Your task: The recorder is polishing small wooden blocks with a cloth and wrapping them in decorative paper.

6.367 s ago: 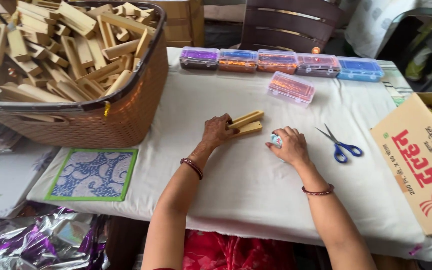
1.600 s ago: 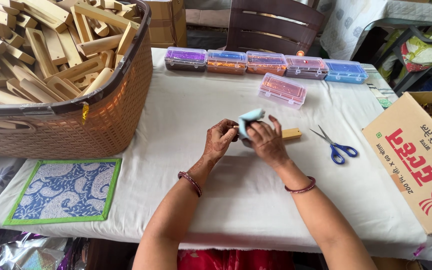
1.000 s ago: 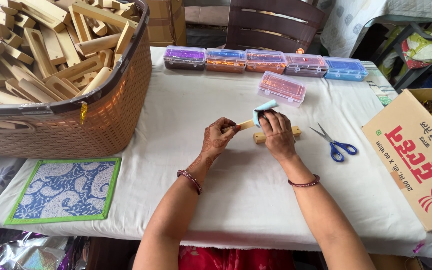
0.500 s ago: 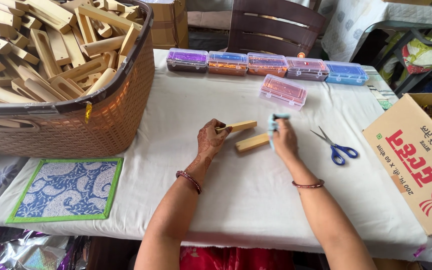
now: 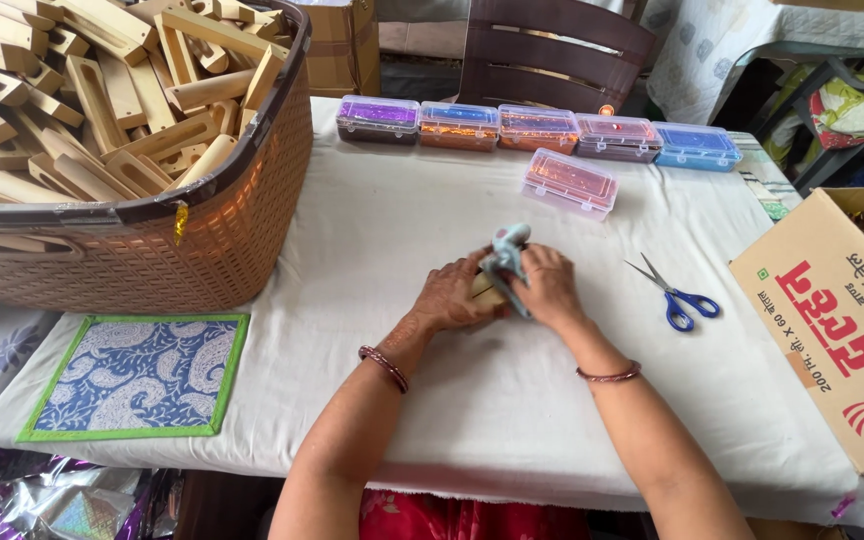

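On white tablecloth [image 5: 402, 230], left hand [image 5: 452, 298] grip closed on wooden piece [image 5: 484, 290] — right hand [image 5: 549, 288] grip clasping blue-grey tool [image 5: 505, 246] above it

Home craft table [image 5: 372, 240], wooden-piece basket [image 5: 152, 250]

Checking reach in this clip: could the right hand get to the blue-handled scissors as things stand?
Probably yes: the scissors lie on bare cloth just beside the right hand, nothing between. But that hand holds a pale blue tool, so it isn't free.
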